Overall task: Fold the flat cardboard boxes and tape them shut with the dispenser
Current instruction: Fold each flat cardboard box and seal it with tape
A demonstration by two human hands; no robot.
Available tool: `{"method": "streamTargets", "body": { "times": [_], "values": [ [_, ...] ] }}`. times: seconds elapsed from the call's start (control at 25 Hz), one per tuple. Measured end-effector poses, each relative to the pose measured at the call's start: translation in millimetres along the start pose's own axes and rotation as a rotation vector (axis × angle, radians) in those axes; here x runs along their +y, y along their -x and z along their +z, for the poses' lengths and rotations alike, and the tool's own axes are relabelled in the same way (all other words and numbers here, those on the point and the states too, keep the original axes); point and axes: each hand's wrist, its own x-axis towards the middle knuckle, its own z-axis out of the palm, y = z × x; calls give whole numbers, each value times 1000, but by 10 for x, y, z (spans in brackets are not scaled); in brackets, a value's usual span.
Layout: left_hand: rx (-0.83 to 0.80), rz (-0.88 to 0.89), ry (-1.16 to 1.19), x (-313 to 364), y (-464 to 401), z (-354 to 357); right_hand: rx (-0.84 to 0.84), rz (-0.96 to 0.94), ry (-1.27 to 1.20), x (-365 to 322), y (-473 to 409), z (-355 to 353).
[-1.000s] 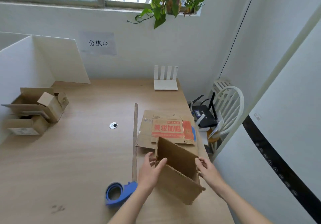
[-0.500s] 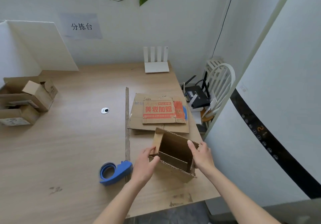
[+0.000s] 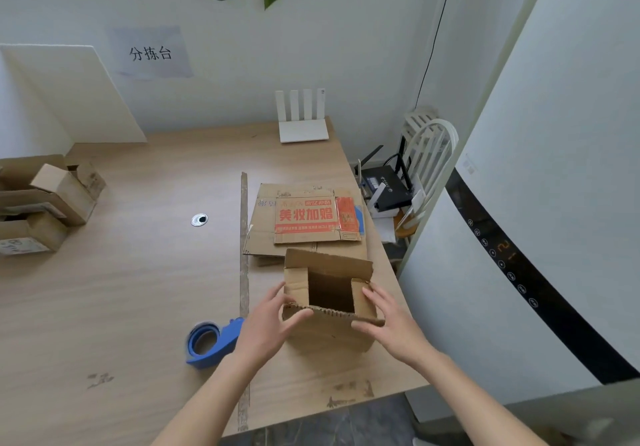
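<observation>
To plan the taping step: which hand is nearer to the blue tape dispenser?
Left. The left hand is just right of the tape dispenser; the right hand is across the box.

One head-worn wide-angle cam, looks fwd and down over the surface toward the back wall; hands sit close, low in frame. No 2nd view to overlap.
</observation>
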Motion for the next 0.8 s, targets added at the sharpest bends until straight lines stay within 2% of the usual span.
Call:
{"method": "streamTargets", "body": {
  "times": [0.08,0.24,0.36,0.52,0.64,0.8],
  "values": [
    [44,-1,36,-29,-25,34,162,20,-15,-55,-73,-16],
    [176,-10,65,-20,-43,58,308,59,-100,-90,-189,23],
    [156,-69,109,10,-158,57,236,48,-122,-39,-234,-13],
    [79,3,27,-150,-197,145,229,-13,55,34,-236,14],
    [13,77,66,-211,-122,238,141,1,-68,54,-227,216],
    [108,98,45,-174,-90,325,73,63,-192,-80,-313,430]
  ]
}}
